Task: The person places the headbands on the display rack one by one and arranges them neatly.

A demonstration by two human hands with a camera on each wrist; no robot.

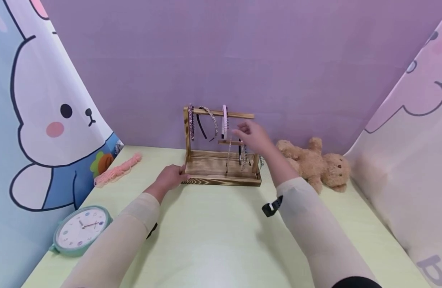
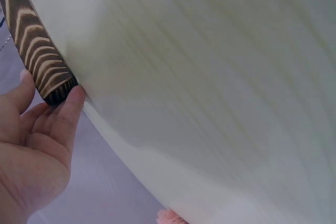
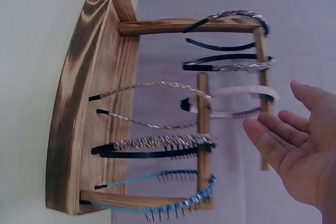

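Observation:
A wooden headband stand (image 1: 206,181) with a tray base and two bars stands against the back wall. My left hand (image 1: 170,177) grips its front left corner, thumb on one side and fingers on the other (image 2: 44,140). My right hand (image 1: 255,138) is beside the upper bar, its fingers apart from the bars and holding nothing (image 3: 294,140). On the upper bar hang a purple headband (image 1: 191,122), a glittery headband (image 1: 211,116) and a pale pink one (image 1: 225,120). A thin gold headband (image 3: 157,85), a beaded one (image 3: 152,142) and a blue one (image 3: 197,198) hang from the lower bar.
A brown teddy bear (image 1: 311,162) lies to the right of the stand. Pink yarn (image 1: 118,170) is on the left of the table (image 1: 206,240), with a green-rimmed clock (image 1: 82,228) nearer the front. Cartoon-printed cloths (image 1: 55,100) line both sides.

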